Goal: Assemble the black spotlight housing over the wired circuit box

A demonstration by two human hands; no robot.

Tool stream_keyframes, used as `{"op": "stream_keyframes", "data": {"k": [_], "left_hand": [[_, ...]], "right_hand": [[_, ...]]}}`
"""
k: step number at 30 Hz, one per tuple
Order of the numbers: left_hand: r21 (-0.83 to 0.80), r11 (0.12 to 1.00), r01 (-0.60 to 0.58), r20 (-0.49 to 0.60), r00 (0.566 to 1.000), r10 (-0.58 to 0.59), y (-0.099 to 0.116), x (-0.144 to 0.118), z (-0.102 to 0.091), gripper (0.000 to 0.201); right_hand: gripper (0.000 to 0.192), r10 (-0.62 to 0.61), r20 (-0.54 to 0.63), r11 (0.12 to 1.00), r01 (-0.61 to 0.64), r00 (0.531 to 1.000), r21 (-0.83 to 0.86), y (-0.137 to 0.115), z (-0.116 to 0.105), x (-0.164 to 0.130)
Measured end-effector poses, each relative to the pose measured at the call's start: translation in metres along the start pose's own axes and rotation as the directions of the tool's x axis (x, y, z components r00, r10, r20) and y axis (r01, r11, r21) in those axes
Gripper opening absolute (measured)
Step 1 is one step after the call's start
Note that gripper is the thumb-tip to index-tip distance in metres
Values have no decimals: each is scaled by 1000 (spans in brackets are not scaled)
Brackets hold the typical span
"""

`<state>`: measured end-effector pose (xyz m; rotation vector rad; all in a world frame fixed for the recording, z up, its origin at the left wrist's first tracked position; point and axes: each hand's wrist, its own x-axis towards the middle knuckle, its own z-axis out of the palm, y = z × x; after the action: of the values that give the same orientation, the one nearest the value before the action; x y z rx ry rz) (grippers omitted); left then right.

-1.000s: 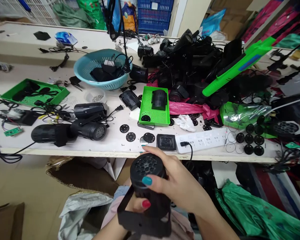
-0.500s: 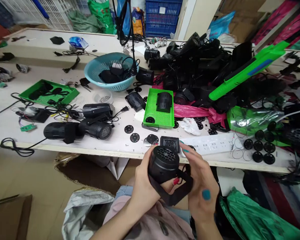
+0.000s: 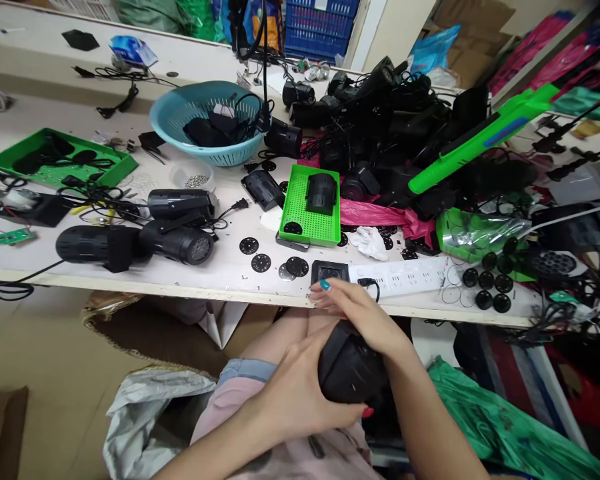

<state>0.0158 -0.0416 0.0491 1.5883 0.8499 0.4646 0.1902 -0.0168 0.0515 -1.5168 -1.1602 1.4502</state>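
The left hand wraps around the near side of a black lamp housing held low over the lap, below the front edge of the workbench; its fingers are clamped on the housing body. The right hand lies over the top of the same housing, palm down, fingers extended toward the bench edge, so both hands meet on the one part. Just beyond the bench edge, above the hands, a small black square frame sits beside a white power strip. Behind that frame, a small green perforated tray holds one black ribbed lamp body at its far end and one black disc near its front corner. Left of this tray lie two complete black spot lamps. Further left, a flat green tray contains black parts and cable. Behind the perforated tray, a teal colander basket holds black components and a coiled lead. Right of the basket, a heap of black lamps and cords carries a green plastic bar.
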Motion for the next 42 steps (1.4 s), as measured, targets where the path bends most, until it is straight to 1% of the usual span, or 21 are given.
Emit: {"op": "stream_keyframes", "data": {"k": [1,2,4,6,8,9,10,11,13,15,17,19,20,21,23,25,28,31,37,39,42], "left_hand": [[-6,999,38,-9,999,-38,-1,-1,0,94],[-17,996,85,-23,996,-85,-2,-3,-1,98],[-52,985,163,-22,986,-164,-5,-5,-2,106],[-78,981,180,0,984,-181,-6,-7,-2,112],[-85,985,151,12,989,-151,-6,-7,-3,113],[-93,987,134,5,991,-134,-6,-7,-3,110],[-108,986,124,-11,992,-126,-6,-5,-3,104],[-127,984,121,-30,992,-126,-6,-4,-3,96],[-155,979,131,-96,984,-147,-5,0,-4,85],[-137,975,173,-168,966,-195,-5,4,-5,76],[-86,968,235,-209,946,-248,-5,7,-6,69],[-33,960,278,-206,938,-279,-4,10,-6,64],[-9,957,289,-200,937,-285,-4,11,-5,63],[10,956,294,-197,938,-286,-4,11,-5,62],[36,956,290,-192,941,-278,-3,11,-3,64],[56,960,275,-198,945,-259,-3,9,-2,66],[73,962,262,-212,947,-242,-2,6,-1,67],[52,958,283,-176,947,-270,-1,4,-1,66],[-29,959,284,-105,953,-285,2,2,1,66],[-34,955,293,-101,950,-295,5,0,1,66],[-27,946,322,-128,938,-323,7,0,1,63]], "right_hand": [[47,53,90,998,-55,995,19,4,0,5],[47,91,148,995,-97,985,38,7,0,9],[46,138,188,987,-151,972,54,13,3,16],[44,164,216,984,-176,963,40,16,7,21],[44,186,246,979,-199,951,32,16,9,25],[45,188,240,979,-201,952,33,15,9,25],[47,177,208,981,-189,962,40,14,8,25],[48,151,143,986,-160,978,49,12,7,23],[48,59,-45,997,-56,997,58,8,4,15],[46,-62,-196,997,68,979,25,5,4,1],[44,-174,-250,985,166,952,-52,4,8,-13],[43,-256,-257,966,235,932,-111,5,14,-24],[43,-275,-253,960,251,927,-124,5,17,-28],[44,-276,-247,959,251,929,-129,6,19,-30],[47,-246,-202,964,218,948,-150,5,19,-33],[49,-207,-143,961,173,968,-216,1,16,-35],[47,-222,-95,932,182,970,-313,-6,13,-41],[44,-280,-121,907,221,952,-359,-10,15,-45],[47,-334,-169,902,262,927,-343,-8,23,-46],[45,-347,-176,901,275,921,-334,-9,25,-47],[44,-345,-194,911,277,918,-307,-10,27,-46]]}}
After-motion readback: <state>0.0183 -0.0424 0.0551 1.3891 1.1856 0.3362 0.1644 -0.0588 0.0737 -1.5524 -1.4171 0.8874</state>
